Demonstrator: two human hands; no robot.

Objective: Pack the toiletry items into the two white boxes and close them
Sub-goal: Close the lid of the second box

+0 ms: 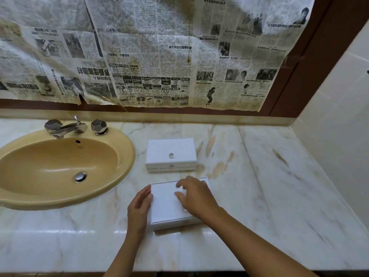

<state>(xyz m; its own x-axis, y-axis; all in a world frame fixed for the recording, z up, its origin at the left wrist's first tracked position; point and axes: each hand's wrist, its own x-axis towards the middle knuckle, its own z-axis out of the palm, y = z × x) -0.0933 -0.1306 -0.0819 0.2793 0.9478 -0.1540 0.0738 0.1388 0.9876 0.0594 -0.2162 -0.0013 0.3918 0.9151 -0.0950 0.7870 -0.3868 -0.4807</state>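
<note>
The near white box (167, 204) lies lidded on the tabletop (259, 196). Our left hand (139, 206) rests flat against its side; our blurred right hand (194, 194) spreads loose fingers (180, 184) above, hiding part. The far box (171, 154) sits closed.

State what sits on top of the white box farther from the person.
A small clear knob sits at the middle of the far white box's closed lid. Nothing else rests on it. Its contents cannot be seen, because the lid covers them.
</note>
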